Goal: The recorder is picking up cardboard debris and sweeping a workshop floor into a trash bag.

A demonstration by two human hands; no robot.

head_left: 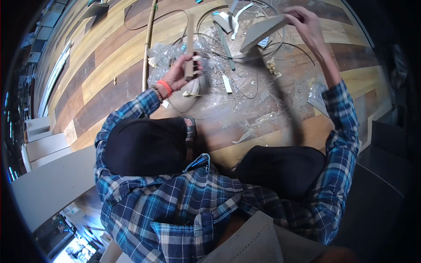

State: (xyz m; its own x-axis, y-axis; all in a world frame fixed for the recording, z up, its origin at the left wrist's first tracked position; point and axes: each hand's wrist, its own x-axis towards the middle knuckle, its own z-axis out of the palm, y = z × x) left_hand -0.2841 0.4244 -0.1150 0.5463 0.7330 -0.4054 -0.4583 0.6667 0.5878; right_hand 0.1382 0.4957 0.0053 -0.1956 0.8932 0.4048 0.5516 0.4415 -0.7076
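My left hand (177, 73) is closed round a narrow brown strip (190, 46), wood or cardboard, held nearly upright over the litter. Farther off to the right, my right hand (305, 25) pinches the upper right corner of a flat grey board piece (264, 33), which is tilted above the floor. A dark, blurred band (280, 98) runs from below the board toward my right knee; I cannot tell whether it is a strip or a shadow. Crumpled clear plastic (163, 57) lies beside my left hand.
Thin coiled strips (199, 26), a dark green strip (226, 48), a small white piece (226, 84) and many scraps cover the wooden floor (109, 65). A long pole (148, 48) lies to the left. A pale panel (57, 184) stands by my left side.
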